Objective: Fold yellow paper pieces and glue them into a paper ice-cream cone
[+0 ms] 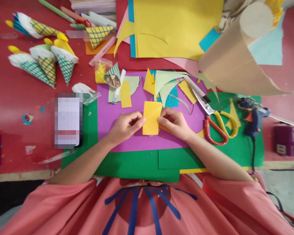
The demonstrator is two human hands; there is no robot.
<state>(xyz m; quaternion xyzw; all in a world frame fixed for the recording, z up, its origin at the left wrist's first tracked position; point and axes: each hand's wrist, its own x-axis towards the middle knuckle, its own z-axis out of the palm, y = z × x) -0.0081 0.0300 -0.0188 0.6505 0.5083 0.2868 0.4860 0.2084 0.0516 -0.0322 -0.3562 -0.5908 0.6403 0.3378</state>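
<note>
A small yellow paper rectangle (152, 118) is held upright between my two hands, over a purple sheet (127, 143). My left hand (127, 124) pinches its left edge between thumb and fingers. On the opposite edge, my right hand (172, 122) grips it the same way. Another yellow strip (125, 94) lies just beyond my left hand. Past the held paper are a folded yellow piece (149, 82) and pale green offcuts (165, 86). Large scissors (215, 114) with one red and one yellow handle rest beside my right hand, blades partly apart.
Green sheets (137, 163) lie under the purple one. A glue gun (254, 117) is at right, near a leaning brown paper roll (225, 52). Patterned paper cones (66, 63) sit at upper left, above a phone (68, 120). Yellow sheets (178, 26) are stacked at the back.
</note>
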